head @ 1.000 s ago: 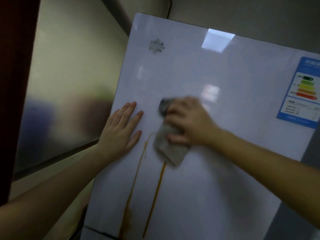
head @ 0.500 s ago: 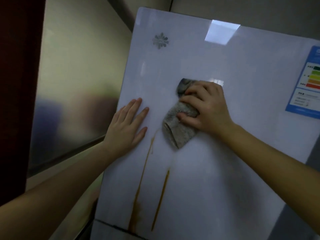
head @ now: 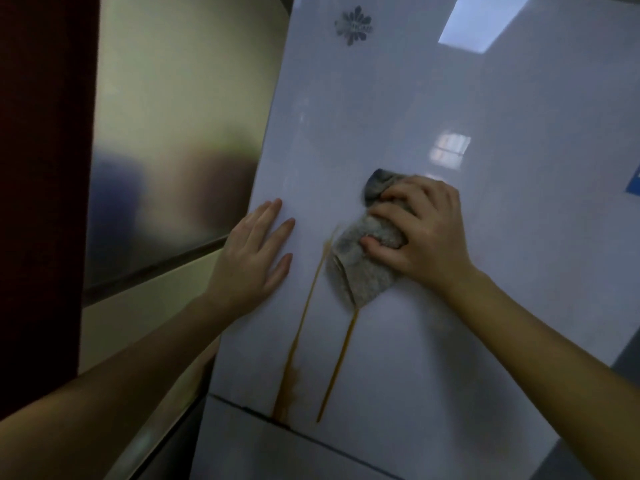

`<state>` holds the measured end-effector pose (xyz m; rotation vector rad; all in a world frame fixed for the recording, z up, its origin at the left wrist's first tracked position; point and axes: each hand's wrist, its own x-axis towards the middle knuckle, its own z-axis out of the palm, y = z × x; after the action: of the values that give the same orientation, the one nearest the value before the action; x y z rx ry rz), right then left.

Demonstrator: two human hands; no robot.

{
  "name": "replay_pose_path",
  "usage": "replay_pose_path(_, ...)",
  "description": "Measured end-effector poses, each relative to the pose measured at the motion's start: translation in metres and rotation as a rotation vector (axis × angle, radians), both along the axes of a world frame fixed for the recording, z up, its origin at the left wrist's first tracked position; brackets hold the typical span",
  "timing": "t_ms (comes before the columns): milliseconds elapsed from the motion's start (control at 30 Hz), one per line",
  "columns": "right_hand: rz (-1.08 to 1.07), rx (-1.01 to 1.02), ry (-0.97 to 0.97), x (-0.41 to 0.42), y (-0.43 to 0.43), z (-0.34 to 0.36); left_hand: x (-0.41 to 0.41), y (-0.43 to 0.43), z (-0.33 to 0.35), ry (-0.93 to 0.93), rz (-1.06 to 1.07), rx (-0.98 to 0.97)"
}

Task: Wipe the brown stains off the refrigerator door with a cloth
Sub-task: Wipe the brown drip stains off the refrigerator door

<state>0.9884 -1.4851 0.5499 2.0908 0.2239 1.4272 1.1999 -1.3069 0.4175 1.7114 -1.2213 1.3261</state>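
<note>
Closest in, two bare forearms are seen coming up from the bottom corners. The left hand [head: 252,258] is laid flat on the refrigerator door [head: 485,306] near its left edge, fingers straight and a bit spread, nothing held. A short gap to the right, the right hand [head: 426,233] is curled around a grey cloth [head: 360,271], which is bunched under the fingers and pressed to the door. The cloth's lower end hangs out below the thumb, and a darker bit pokes out above the fingertips.

Two thin brown stains can be made out. The left streak [head: 301,327] starts right beside the cloth's left edge, between the hands, and ends in a smudgy blotch at the seam [head: 311,436] along the door's bottom. The right streak [head: 341,358] starts under the cloth's bottom tip and stops just short of that seam. So the cloth is parked at the top ends of both, and everything below it is unwiped.

Further up, the door is glossy white with a couple of bright reflections. A silver flower-shaped logo [head: 353,25] is stuck near the top, and a sliver of blue sticker [head: 634,183] is cut off at the right edge. Off to the left, a brushed metal panel [head: 173,133] with blurry reflections is seen.
</note>
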Motion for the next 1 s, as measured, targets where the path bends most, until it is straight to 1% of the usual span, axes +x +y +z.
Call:
replay_pose_path(67,-0.021,0.039,-0.008,0.007,0.004,-0.004,0.001,0.001,-0.010,0.012,-0.005,0.004)
replay_pose_path(133,-0.026,0.035,0.030,0.012,0.008,-0.013,0.002,0.001,-0.019,0.019,-0.007,0.002)
replay_pose_path(267,-0.018,-0.069,0.217,0.017,0.013,-0.038,0.001,-0.003,-0.026,0.021,-0.030,-0.023)
replay_pose_path(333,-0.025,-0.111,0.253,0.016,0.012,-0.044,0.001,-0.004,-0.026,0.013,-0.036,-0.032)
replay_pose_path(400,-0.007,-0.113,0.231,0.015,0.010,-0.044,0.002,-0.004,-0.026,0.000,-0.029,-0.030)
replay_pose_path(533,0.106,-0.149,0.146,0.015,0.009,-0.043,0.006,-0.004,-0.027,-0.031,-0.022,-0.028)
replay_pose_path(633,0.103,-0.159,0.131,0.016,0.009,-0.051,0.008,-0.003,-0.028,-0.036,-0.023,-0.025)
replay_pose_path(767,0.054,-0.112,0.106,0.014,0.009,-0.056,0.008,-0.003,-0.027,-0.039,-0.022,-0.017)
replay_pose_path(833,0.032,-0.050,0.046,0.013,0.010,-0.058,0.007,-0.003,-0.027,-0.034,-0.012,-0.008)
replay_pose_path(933,0.035,0.181,-0.125,0.018,0.018,-0.071,0.008,-0.002,-0.027,-0.030,0.000,0.010)
replay_pose_path(1000,0.049,0.298,-0.193,0.026,0.026,-0.087,0.008,-0.001,-0.027,-0.032,0.005,0.018)
